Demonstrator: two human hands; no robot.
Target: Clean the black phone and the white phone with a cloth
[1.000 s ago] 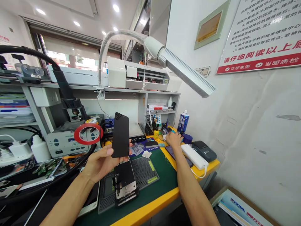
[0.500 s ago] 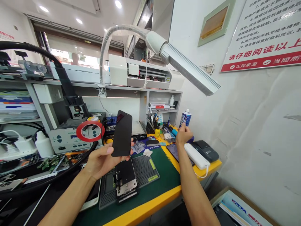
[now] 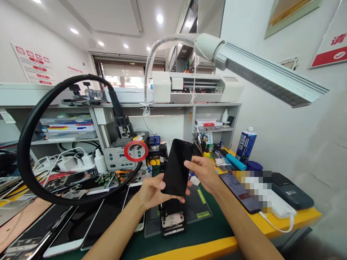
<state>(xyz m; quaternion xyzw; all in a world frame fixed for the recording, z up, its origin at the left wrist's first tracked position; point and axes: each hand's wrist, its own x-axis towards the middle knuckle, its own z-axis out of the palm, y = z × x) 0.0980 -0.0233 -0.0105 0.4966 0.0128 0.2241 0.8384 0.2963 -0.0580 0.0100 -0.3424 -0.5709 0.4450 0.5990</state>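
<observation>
above the perforated grey mat (image 3: 199, 196): a black phone-shaped panel (image 3: 177, 173) held in the air, its top leaning to the right, its face dark and glossy.
left hand (image 3: 153, 189): gripping the black phone-shaped panel by its lower part, thumb at the left edge, fingertips showing past the right edge.
right hand (image 3: 204, 171): at the panel's right edge, thumb laid over the face (whether the other fingers close on it behind, i cannot tell from where i stand).
opened phone (image 3: 172, 218): lying on the mat, metal parts bare at its near end, its far end hidden behind the left hand and the panel.
right of the mat: a phone with a lit screen (image 3: 240, 193), lying flat; beyond it, a light-blue cylinder (image 3: 235, 161) on its side and an upright blue spray can (image 3: 246, 144).
left of the mat: dark-screened devices (image 3: 101, 220) side by side, crossed in my view by a black hose (image 3: 23, 155).
red ring (image 3: 126, 151): before a grey box with buttons (image 3: 116, 151).
lamp (image 3: 265, 72): overhead, its bar slanting down rightward.
</observation>
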